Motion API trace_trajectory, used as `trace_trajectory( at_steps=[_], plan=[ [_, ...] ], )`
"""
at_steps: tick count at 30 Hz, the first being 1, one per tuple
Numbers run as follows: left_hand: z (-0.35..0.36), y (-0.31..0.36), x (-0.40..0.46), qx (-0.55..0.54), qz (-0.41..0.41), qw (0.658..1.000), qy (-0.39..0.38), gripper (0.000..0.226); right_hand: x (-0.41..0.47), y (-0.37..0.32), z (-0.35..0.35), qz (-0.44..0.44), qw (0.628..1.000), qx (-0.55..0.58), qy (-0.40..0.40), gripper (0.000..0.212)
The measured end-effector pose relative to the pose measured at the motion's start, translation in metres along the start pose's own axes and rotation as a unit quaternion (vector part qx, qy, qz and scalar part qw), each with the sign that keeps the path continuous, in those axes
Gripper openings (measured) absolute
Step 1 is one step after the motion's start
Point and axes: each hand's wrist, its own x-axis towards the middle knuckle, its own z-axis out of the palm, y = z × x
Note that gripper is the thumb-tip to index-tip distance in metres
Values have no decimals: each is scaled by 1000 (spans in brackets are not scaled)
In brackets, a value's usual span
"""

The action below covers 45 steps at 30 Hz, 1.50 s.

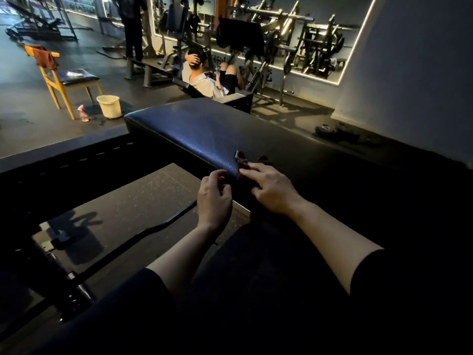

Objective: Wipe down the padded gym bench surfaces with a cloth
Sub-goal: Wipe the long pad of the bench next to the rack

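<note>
The padded bench [194,126] has a dark, textured, glossy top, torn at its near right corner. A dark cloth [242,162] lies at that corner. The rubber floor [30,103] carries a chair [64,80], bucket [108,106] and spray bottle [83,114].

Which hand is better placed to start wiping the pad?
Right, probably: the right hand rests on the dark cloth at the bench pad near edge, while the left hand hovers beside it.

Upper left of the frame, a wooden chair [67,80] stands with a brown garment [46,57] over its back, a pale bucket [108,106] and pink spray bottle [83,114] on the floor beside it, and a person [202,78] reclines beyond near the weight machines [302,44].
</note>
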Motion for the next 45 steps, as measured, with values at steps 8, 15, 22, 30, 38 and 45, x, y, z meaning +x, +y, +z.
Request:
trace_trajectory(
  at_steps=[8,15,22,30,38,45],
  plan=[
    [3,-7,5,37,88,995,-2,33,-32,12,-19,-4,981,18,194,54],
    [0,-19,15,2,44,999,-1,24,-8,-3,6,88,992,15,87,48],
    [-27,-36,27,-181,-75,980,-33,24,25,-59,42,-9,992,84,98,60],
    [-148,-76,53,-100,-100,983,119,17,83,-155,92,-62,967,249,5,53],
    [-270,-104,31,28,-87,965,245,16,121,-246,137,-140,936,322,-24,39],
    [-351,-107,-24,149,-142,897,390,20,144,-299,168,-211,899,369,-109,18]
  ],
)
